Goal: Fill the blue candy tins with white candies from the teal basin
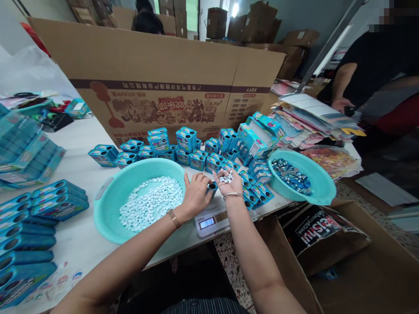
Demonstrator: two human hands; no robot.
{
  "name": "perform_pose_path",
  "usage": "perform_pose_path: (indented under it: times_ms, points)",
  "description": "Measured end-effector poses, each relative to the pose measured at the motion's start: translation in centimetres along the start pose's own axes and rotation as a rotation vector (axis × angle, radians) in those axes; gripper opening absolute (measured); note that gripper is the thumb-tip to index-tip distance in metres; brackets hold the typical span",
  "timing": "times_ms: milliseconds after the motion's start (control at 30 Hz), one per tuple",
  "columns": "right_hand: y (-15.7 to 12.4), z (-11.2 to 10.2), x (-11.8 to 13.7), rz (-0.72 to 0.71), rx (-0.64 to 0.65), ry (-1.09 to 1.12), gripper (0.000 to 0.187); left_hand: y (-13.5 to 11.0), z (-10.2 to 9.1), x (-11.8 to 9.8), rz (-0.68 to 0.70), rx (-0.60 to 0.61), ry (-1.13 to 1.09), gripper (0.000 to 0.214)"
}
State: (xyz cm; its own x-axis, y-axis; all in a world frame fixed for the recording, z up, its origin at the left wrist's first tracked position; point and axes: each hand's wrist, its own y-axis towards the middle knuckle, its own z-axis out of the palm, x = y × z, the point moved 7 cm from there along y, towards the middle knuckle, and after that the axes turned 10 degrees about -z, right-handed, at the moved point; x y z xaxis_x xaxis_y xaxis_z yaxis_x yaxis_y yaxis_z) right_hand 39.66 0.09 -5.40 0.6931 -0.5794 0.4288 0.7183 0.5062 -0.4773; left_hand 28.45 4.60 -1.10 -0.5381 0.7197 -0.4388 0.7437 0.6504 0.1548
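My left hand is closed round a small blue candy box with a round hole in its top, above the white digital scale. The scale's lit display shows digits. Beside it, my right hand is palm up and cupped, holding a small heap of white candies. To the left stands a wide turquoise basin, with many loose white candies spread over its bottom. My left wrist crosses the basin's right rim. Part of the box is hidden behind my left fingers.
Rows of blue candy boxes stand behind, with more stacked at left. A turquoise bowl of shiny blue pieces sits right. A tall cardboard panel backs the table. An open carton is below right; a person stands beyond.
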Motion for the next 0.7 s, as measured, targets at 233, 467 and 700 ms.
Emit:
perform_pose_path:
  times_ms: [233, 467, 700]
  points:
    - [0.1, -0.4, 4.0, -0.086, 0.033, 0.052, 0.033, 0.1, -1.4, 2.0, -0.075, -0.053, 0.007, 0.060]
    - [-0.3, -1.0, 7.9, -0.152, 0.187, 0.114, 0.030, 0.9, -0.5, 1.0, -0.058, 0.014, 0.086, 0.124]
    - [-0.9, -1.6, 7.5, -0.131, 0.211, 0.032, 0.030, 1.8, 2.4, -0.4, 0.035, 0.201, 0.210, 0.050]
